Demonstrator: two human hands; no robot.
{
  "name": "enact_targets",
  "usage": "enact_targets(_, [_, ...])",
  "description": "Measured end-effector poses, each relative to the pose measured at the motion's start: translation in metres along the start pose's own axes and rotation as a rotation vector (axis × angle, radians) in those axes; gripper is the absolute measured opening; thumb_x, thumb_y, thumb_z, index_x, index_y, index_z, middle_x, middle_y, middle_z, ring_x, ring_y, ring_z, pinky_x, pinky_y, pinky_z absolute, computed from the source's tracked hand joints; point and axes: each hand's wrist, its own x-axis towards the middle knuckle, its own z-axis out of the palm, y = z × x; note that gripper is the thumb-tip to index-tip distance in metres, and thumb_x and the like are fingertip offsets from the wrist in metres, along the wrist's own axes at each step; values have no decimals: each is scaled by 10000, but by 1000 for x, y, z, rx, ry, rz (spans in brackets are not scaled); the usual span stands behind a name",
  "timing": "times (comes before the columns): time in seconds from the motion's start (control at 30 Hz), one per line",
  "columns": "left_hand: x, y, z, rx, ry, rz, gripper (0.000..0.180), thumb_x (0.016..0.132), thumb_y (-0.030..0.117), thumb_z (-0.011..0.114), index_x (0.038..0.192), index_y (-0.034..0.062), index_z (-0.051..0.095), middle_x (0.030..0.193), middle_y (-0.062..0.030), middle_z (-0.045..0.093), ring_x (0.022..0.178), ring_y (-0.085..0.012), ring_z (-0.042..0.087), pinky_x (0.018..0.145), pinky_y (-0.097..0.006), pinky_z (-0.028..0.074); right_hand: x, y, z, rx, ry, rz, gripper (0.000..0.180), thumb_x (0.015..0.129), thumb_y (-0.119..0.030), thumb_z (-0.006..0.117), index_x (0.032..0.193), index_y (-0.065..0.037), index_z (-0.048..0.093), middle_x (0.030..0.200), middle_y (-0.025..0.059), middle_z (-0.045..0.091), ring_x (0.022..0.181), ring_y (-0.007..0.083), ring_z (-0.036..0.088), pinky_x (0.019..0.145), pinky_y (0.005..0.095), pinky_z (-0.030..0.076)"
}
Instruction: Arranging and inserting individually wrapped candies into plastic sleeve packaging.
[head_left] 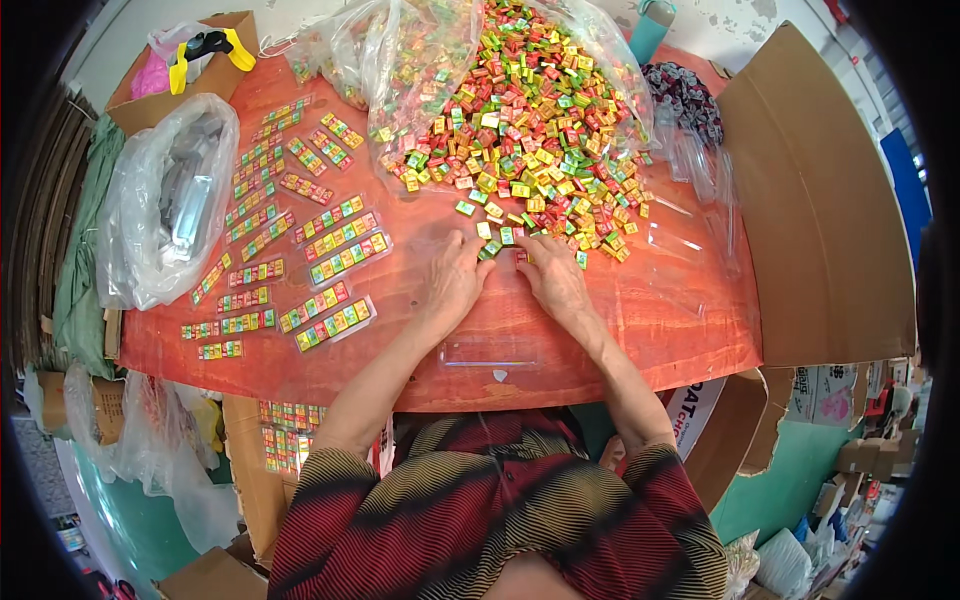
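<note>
Both my hands are at the near edge of a big heap of small red, yellow and green boxes (540,130). My left hand (456,275) is closed, with thumb and fingers at a small green box (489,250). Just to its right, my right hand (556,280) bends its fingers over a small red box (522,257), which they partly cover. A few loose boxes lie just beyond my fingertips, among them a yellow one (484,230). Nearer to me, a clear plastic tray (490,354) lies on the red table (420,375).
Filled clear trays (335,325) and rows of boxes (250,271) cover the table's left side. A plastic bag of clear trays (170,215) stands at far left. Clear plastic pieces (675,240) lie right. A tall cardboard sheet (815,200) borders the right edge; an open carton (250,450) stands below.
</note>
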Motion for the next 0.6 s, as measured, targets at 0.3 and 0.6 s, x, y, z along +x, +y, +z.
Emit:
enact_targets(0.3, [-18,-18,-17,-83,-32,109,251,760,64,594,1005,58,542,872,-134,493,772,-336,545,652,-418,445,-7,7,-21,-62,80,182,176,776,-78,573,948,-49,604,866,114,576,856,296,541,688,377,454])
enact_targets(0.6, [-14,4,0,-175,-104,154,287,736,41,613,1013,34,537,883,-141,501,813,-338,537,672,-407,449,-2,-5,5,-211,-3,1,152,732,-53,567,876,-15,599,788,145,543,786,314,528,667,398,442])
